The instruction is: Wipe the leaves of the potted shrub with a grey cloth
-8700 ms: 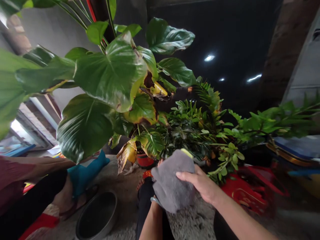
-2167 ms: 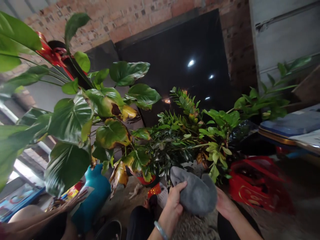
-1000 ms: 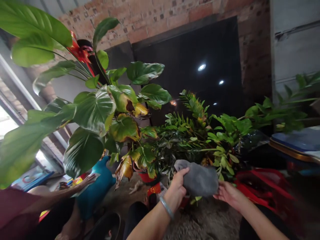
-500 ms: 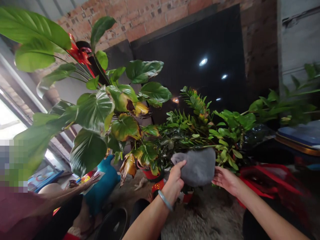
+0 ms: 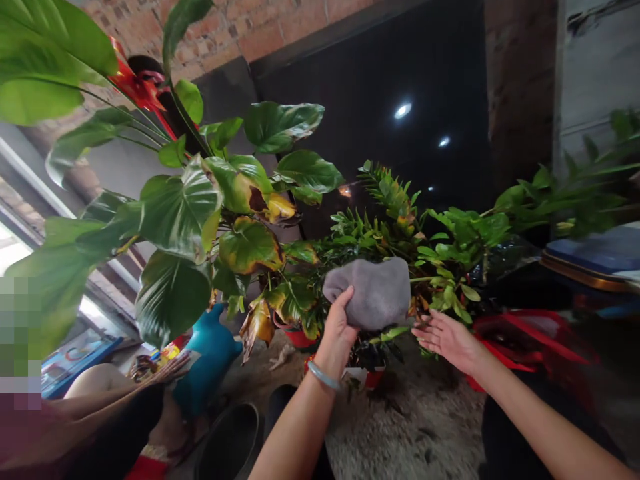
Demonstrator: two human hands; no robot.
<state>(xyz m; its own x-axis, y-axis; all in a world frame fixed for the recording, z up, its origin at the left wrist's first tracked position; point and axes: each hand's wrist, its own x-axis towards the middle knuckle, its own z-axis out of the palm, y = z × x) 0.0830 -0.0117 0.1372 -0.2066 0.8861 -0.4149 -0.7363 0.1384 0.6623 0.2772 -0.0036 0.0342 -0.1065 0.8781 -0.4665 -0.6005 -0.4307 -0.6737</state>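
Grey cloth (image 5: 377, 293) gripped by left fingers (image 5: 342, 300) | right fingers (image 5: 440, 333) loose, just off its edge | leaves (image 5: 395, 200) behind

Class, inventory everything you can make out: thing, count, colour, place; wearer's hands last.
Soft item: one, grey, centre
Large plant: one, green with browned patches, left
Smaller plants: several, green, centre to right
Ribbon: one, red, upper left
Panel: one, black, back
Brick wall: one, reddish, top
Rounded object: one, turquoise, lower left
Basin: one, dark, bottom
Bag: one, red, right
Flat box: one, blue, right edge
Co-worker: one, maroon top, lower left
Bracelet: one, pale, left wrist
Left hand: one, gripping soft item
Right hand: one, open, centre right
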